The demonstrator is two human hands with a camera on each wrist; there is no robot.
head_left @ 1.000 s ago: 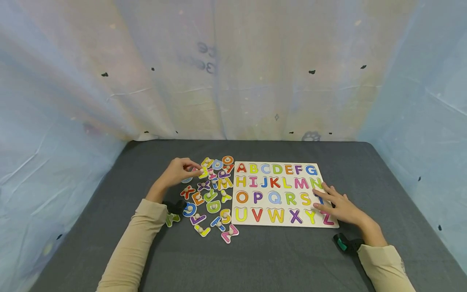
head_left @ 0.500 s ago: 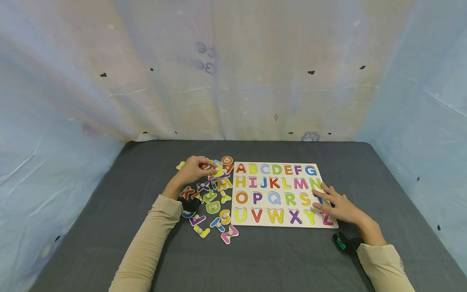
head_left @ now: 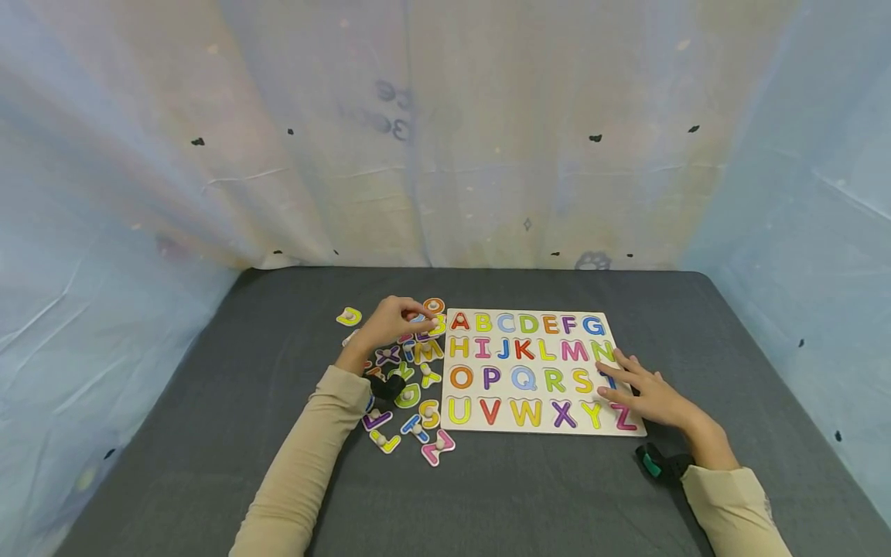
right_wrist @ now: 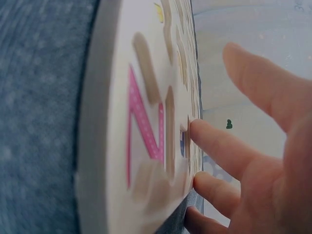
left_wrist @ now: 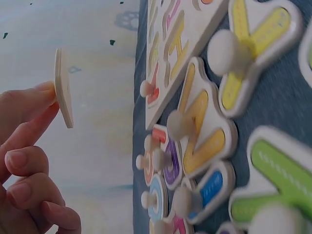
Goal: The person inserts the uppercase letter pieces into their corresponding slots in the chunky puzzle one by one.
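My left hand pinches a yellow letter piece, apparently a B, off the table near the alphabet board's top left corner. In the left wrist view this wooden piece shows edge-on between thumb and fingertips, its face hidden. The board has printed letters in shaped recesses, and a red A piece with a knob sits in its first recess. My right hand lies spread over the board's right side, fingertips touching it near the N and Z. A pink Z recess fills the right wrist view.
Loose knobbed letter pieces lie left of the board, including an orange M or W-shaped piece, a pink Z piece and a yellow piece set apart. The dark cloth-covered table ends at a pale curtain.
My left hand has carried the yellow letter piece rightward over the loose pieces to the board's left edge, uncovering a yellow piece behind it. The right hand stays in place.
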